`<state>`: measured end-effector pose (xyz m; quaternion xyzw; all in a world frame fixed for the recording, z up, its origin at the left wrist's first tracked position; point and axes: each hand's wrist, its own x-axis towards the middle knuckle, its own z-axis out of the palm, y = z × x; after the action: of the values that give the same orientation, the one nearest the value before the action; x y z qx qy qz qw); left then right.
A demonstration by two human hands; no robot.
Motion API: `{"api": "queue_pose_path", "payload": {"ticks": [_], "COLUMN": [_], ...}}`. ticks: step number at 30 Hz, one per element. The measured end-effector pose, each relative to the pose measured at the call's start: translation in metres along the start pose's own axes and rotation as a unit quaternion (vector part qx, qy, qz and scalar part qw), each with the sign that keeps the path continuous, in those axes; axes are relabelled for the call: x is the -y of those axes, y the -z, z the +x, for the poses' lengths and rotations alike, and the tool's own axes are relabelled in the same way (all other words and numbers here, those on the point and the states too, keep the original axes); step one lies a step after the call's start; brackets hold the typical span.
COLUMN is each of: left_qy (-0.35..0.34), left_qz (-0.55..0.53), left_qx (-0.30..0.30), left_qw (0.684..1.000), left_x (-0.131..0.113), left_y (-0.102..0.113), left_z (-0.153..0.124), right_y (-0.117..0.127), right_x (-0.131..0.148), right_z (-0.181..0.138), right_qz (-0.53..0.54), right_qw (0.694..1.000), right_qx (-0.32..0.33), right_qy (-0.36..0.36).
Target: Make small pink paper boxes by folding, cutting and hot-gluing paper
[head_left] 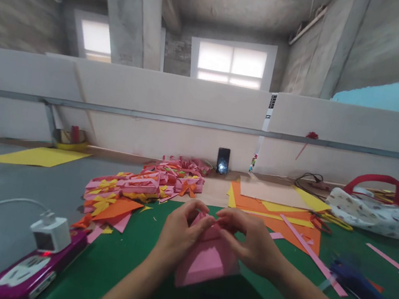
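Pinching the top of a folded pink piece (208, 266), the left hand (184, 226) and right hand (248, 237) meet in the middle of the head view, fingertips close together. The left thumb and fingers grasp its upper left edge; the right fingers grip the upper right, the thumb against its side. What exactly lies between the fingertips is too small to tell. The pink piece is tilted, just above or on a green mat (118, 268); I cannot tell which. Both wrists wear bands.

Left of the hands, a pile (142, 183) of pink pieces with yellow and orange shapes spreads back towards the wall (171, 137). An orange sheet (118, 209) lies at its near end. Nearer the person, a white charger (51, 234) is plugged into a purple power strip (19, 277), beside a red light. A yellow sheet (32, 156) lies at the far left.

Behind the hands, a phone (222, 161) leans upright against the wall. To the right lie orange and yellow sheets, with a beige board (274, 193) on top and a long pink strip (318, 261) crossing towards a blurred blue tool (370, 293). Farther right sits a patterned bag (370, 214) with a red handle (380, 179).
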<state>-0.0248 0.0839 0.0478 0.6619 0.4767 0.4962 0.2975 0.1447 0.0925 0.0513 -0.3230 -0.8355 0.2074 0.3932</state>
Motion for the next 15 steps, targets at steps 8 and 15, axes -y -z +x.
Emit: {"api": "queue_pose_path", "payload": {"ticks": [8,15], "left_qy": [0.062,0.114], "left_qz": [-0.092,-0.199], "left_qx": [0.073,0.165], "left_qw": [0.991,0.959], "left_x": [0.0006,-0.0056], "left_y": [0.0014,0.0037], "left_z": [0.0015,-0.0014], "right_y": [-0.0005,0.0008], "right_x": [-0.0005,0.0015], "right_z": [-0.0005,-0.0009], "right_qz": [-0.055,0.054], "right_qw": [0.996,0.998], "right_qx": [-0.071,-0.013], "right_qy": [-0.015,-0.030]}}
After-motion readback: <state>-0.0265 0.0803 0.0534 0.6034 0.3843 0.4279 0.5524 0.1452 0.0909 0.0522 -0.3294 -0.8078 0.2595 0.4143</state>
